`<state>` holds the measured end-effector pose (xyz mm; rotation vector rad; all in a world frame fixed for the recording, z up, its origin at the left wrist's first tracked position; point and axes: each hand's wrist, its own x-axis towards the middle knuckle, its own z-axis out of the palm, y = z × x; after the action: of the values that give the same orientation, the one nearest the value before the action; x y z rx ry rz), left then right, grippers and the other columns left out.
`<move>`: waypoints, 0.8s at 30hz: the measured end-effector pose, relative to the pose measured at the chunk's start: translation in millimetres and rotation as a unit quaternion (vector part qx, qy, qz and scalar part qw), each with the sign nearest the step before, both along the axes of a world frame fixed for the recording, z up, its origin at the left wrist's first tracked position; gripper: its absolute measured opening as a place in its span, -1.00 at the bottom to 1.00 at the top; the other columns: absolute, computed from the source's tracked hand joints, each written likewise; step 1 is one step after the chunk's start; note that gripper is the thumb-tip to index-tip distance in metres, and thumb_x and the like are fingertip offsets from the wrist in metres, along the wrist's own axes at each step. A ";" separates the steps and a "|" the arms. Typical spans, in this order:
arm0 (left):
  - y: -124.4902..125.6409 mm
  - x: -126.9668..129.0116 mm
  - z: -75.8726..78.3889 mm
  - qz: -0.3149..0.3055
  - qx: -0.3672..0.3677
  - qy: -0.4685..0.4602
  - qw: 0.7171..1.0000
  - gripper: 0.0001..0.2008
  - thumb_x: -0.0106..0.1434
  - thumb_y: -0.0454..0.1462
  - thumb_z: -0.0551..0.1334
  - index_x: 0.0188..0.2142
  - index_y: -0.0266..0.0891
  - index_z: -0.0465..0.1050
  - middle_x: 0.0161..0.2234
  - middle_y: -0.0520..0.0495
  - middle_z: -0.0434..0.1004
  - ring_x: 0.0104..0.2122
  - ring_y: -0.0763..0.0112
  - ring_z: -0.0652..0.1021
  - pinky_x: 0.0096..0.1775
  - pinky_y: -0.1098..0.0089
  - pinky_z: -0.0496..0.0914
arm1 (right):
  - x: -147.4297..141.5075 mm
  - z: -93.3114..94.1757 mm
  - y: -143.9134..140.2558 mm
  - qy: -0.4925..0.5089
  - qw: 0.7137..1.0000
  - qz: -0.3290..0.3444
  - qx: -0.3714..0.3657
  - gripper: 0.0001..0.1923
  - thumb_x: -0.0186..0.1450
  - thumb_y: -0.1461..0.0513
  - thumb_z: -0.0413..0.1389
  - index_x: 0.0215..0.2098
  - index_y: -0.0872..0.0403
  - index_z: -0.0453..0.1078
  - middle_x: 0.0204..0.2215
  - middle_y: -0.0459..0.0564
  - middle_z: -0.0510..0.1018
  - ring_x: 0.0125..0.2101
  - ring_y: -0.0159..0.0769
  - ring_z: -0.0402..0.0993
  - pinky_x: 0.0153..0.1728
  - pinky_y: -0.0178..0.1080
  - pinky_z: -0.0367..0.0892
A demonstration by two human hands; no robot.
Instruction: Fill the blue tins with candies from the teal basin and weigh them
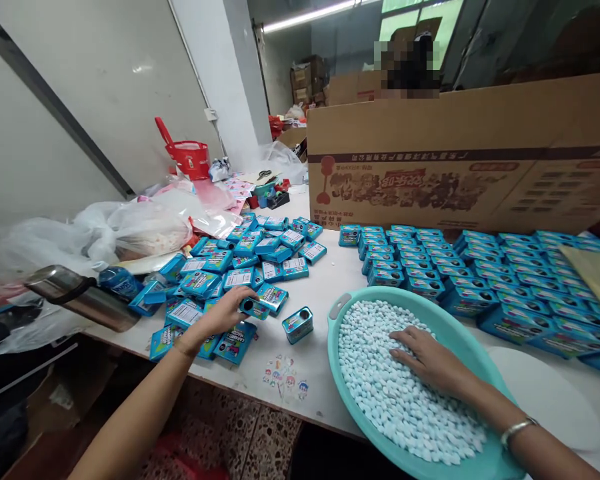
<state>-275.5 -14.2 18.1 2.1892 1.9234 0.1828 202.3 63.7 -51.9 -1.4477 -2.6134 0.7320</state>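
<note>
My left hand (229, 308) is closed on a small blue box (254, 309) with a dark round hole in its end, at the edge of a heap of similar flat boxes (240, 259). Right of it, another blue box (298, 325) stands upright on the table, its round opening facing up. My right hand (420, 357) rests in a turquoise basin (333, 353), fingers apart on a bed of small pale-blue candies (380, 380). Some fingertips are partly hidden among the candies.
Rows of blue boxes (430, 260) stand at the right, before a large cardboard carton (460, 153). A steel flask (85, 300) and plastic bags (130, 227) lie at the left. Stickers (286, 377) are on the table's front edge. A white disc (545, 393) lies beside the basin.
</note>
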 end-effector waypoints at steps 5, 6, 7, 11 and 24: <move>11.9 10.2 28.1 -0.068 -0.085 -0.136 0.985 -0.44 -0.11 -0.54 0.08 -0.14 -0.12 0.51 -0.04 -0.02 0.54 0.05 0.24 0.47 0.14 0.28 0.31 | -2.5 7.5 -0.2 -0.017 1.000 0.010 -0.004 -0.45 0.39 -0.09 -0.10 0.11 0.04 0.42 0.00 0.18 0.47 0.04 0.02 0.39 0.09 0.02 0.26; 17.7 15.8 31.0 -0.094 -0.112 -0.146 0.978 -0.46 -0.10 -0.54 0.08 -0.17 -0.12 0.52 -0.06 -0.01 0.55 0.02 0.26 0.49 0.12 0.31 0.33 | -2.5 8.3 -0.2 -0.017 1.000 0.012 -0.004 -0.45 0.39 -0.09 -0.11 0.11 0.04 0.42 0.01 0.18 0.47 0.05 0.02 0.39 0.09 0.02 0.26; 23.6 21.5 32.7 -0.118 -0.143 -0.157 0.970 -0.49 -0.09 -0.54 0.09 -0.19 -0.12 0.53 -0.09 0.01 0.57 -0.02 0.28 0.52 0.08 0.34 0.35 | -2.3 8.6 -0.2 -0.015 1.000 0.012 -0.004 -0.46 0.39 -0.09 -0.11 0.11 0.04 0.41 0.01 0.18 0.47 0.05 0.01 0.39 0.09 0.02 0.27; 38.4 33.0 25.3 -0.141 -0.274 -0.217 0.926 -0.57 -0.09 -0.48 0.15 -0.23 -0.12 0.54 -0.22 0.07 0.59 -0.20 0.34 0.56 -0.14 0.44 0.42 | -0.6 6.5 -0.1 -0.002 1.000 0.013 -0.001 -0.50 0.39 -0.08 -0.10 0.07 -0.01 0.43 -0.03 0.14 0.49 0.03 -0.02 0.40 0.09 -0.01 0.27; -64.9 52.1 -50.3 0.004 -0.157 -0.414 0.897 -0.72 0.03 -0.37 0.19 -0.22 -0.16 0.44 -0.16 -0.06 0.49 -0.09 0.25 0.50 0.04 0.26 0.37 | -0.7 9.0 0.5 -0.014 1.000 0.000 -0.010 -0.49 0.40 -0.09 -0.15 0.07 -0.01 0.41 -0.02 0.13 0.49 0.04 -0.04 0.40 0.09 -0.05 0.28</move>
<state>-223.4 -79.1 -32.2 1.5144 1.3480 0.6367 201.6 64.2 -42.9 -1.4736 -2.6336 0.7469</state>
